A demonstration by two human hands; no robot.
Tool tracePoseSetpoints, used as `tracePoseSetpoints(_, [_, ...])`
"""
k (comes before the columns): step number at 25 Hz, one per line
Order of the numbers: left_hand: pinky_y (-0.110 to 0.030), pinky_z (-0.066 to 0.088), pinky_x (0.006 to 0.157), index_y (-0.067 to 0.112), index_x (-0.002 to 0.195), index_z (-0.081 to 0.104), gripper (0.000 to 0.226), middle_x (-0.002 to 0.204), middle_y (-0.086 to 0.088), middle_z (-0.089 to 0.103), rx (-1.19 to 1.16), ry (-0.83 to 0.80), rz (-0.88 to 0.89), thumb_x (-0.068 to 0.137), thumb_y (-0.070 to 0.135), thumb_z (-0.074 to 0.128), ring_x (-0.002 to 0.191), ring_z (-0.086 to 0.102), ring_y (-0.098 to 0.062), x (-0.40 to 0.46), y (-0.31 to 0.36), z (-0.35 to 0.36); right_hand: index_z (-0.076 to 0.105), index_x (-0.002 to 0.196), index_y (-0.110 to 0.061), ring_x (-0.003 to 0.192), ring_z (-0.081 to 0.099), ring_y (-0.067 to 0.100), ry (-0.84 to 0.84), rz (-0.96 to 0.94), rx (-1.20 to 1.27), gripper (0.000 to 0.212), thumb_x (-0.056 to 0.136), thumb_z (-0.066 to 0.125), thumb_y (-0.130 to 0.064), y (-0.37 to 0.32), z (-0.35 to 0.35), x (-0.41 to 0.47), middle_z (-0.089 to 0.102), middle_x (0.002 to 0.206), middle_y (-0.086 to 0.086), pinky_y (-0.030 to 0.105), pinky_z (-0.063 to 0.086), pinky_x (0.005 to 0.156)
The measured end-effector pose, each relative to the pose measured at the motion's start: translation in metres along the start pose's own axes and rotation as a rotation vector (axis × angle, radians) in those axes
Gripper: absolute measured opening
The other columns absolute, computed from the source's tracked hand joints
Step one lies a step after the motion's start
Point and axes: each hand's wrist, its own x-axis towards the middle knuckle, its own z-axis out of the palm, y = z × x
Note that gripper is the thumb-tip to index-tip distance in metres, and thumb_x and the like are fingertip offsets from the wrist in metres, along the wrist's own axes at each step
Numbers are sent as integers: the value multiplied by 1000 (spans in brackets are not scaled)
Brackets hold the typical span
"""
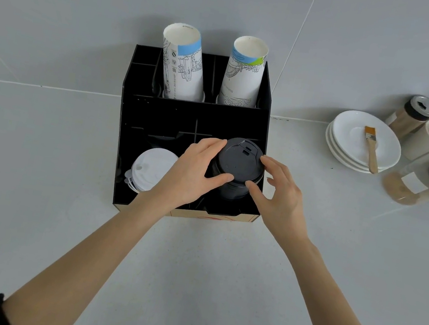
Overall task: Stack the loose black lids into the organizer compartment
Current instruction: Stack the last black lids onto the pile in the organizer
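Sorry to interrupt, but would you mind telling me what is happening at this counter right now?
A person is settling a stack of black lids into the front right compartment of a black organizer. The left hand and the right hand both touch the stack's sides. White lids sit in the compartment beside it, and two stacks of paper cups stand at the back.

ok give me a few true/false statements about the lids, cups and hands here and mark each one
1. Both hands, left and right, touch the stack of black lids. True.
2. The white lids sit right of the black ones. False: they sit in the compartment to the left.
3. Two stacks of paper cups stand in the back of the organizer. True.
4. The brush lies inside the organizer. False: it rests on the stacked white saucers.
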Motion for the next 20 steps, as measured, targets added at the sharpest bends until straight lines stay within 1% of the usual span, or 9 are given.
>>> tracePoseSetpoints(6, [-26, 24, 106, 15, 137, 26, 65, 145, -3, 34, 12, -25, -23, 84, 31, 58, 133, 30, -19, -1, -1, -1, 44, 126, -8, 119, 48, 21, -18, 1, -2, 47, 83, 61, -13, 0, 0, 0, 50, 132, 9, 27, 39, 101])
tracePoseSetpoints(12, [-32, 28, 109, 15, 137, 26, 64, 146, -4, 35, 41, -17, -6, 84, 31, 58, 133, 31, -21, -8, -3, 0, 45, 125, -9, 117, 50, 20, -7, -13, -10, 46, 82, 62, -12, 1, 4, -4, 51, 131, 8, 22, 39, 96])
tracePoseSetpoints(16, [-33, 28, 109, 15, 137, 26, 65, 146, -4, 35, 23, -30, -10, 83, 30, 59, 133, 32, -22, -7, -3, -1, 43, 126, -10, 120, 47, 21, -39, -3, -52, 47, 83, 60, -15, -1, 0, -2, 48, 133, 7, 18, 33, 96])
tracePoseSetpoints(20, [-35, 26, 111, 14, 138, 23, 68, 148, -5, 29, 49, -60, -19, 83, 30, 59, 135, 28, -23, -6, 1, -8, 37, 131, -13, 129, 37, 21, -98, -16, -112, 53, 84, 59, -20, -8, -6, 0, 41, 141, 5, 25, 27, 104])
